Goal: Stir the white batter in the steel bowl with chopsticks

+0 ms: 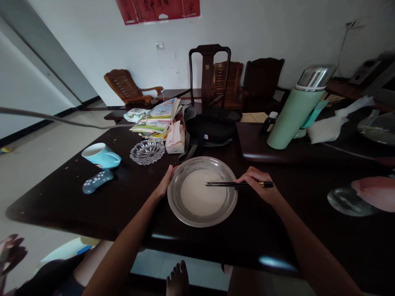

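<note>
Bowl: wide metal bowl (202,222) sits between both hands on the dark table (253,238); milky white liquid (200,195) held inside.
Left hand: left hand (164,181) laid against the bowl's left side, partly open; finger ends hidden at the rim, so firm grip or mere steadying can't be told.
Right hand: right hand (258,186) closed around dark chopsticks (224,184), thumb and fingers pinched near the rear; tips reach over the liquid, contact unclear.
Bowl handling: judged stiff, light in itself, weighted by contents; smooth rim may slip if wet; spill likely if tilted.
Bowl hold: best taken by opposite sides of rim, kept level.
Chopstick handling: judged light, stiff, slick; best pinched toward the rear, as seen.
Near edge: table edge crossed by both forearms, near the bowl's body side; little margin judged there.
Beyond hands: black bag (212,125) and tissue pack (175,142) set near the bowl's far rim; forward room judged tight.
Left of left hand: glass dish (148,152), blue mug (105,158) and grey controller (98,181) spread out; caution advised, glass judged fragile.
Right of right hand: pink item (375,191) placed well apart, green flask (286,119) farther forward; widest room judged here.
</note>
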Demonstrator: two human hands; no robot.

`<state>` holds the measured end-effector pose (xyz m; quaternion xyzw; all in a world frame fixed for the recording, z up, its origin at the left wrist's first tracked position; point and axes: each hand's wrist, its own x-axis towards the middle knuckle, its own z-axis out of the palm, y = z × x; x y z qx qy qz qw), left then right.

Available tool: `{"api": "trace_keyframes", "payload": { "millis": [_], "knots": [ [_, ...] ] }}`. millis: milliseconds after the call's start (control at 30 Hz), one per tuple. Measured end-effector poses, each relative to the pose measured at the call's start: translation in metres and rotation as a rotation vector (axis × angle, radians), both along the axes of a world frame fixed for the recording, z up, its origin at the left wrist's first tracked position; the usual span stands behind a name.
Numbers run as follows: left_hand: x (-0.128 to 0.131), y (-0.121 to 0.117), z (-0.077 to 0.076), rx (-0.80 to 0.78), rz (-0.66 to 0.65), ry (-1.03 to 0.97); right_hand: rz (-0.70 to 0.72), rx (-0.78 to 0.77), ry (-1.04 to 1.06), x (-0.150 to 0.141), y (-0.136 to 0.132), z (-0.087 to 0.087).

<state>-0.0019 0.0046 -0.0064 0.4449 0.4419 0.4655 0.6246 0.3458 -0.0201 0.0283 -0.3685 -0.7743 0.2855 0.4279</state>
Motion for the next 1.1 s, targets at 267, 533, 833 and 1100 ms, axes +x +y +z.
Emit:
{"api": "trace_keyframes", "payload": {
  "millis": [267,533,833,1100],
  "knots": [
    [0.0004,-0.0014,0.0015,0.012,-0.003,0.008,0.103,-0.011,-0.007,-0.0030,-0.0002,-0.0032],
    [-0.0001,-0.0004,0.0009,0.022,-0.015,0.036,0.141,-0.028,0.003,-0.0035,-0.0010,-0.0021],
    [0.0010,-0.0013,0.0030,-0.012,-0.002,0.025,0.038,-0.014,0.008,-0.0010,-0.0008,0.0000],
    [-0.0013,0.0001,-0.0015,0.003,0.003,0.014,0.016,0.015,-0.004,-0.0026,-0.0001,-0.0023]
  ]
}}
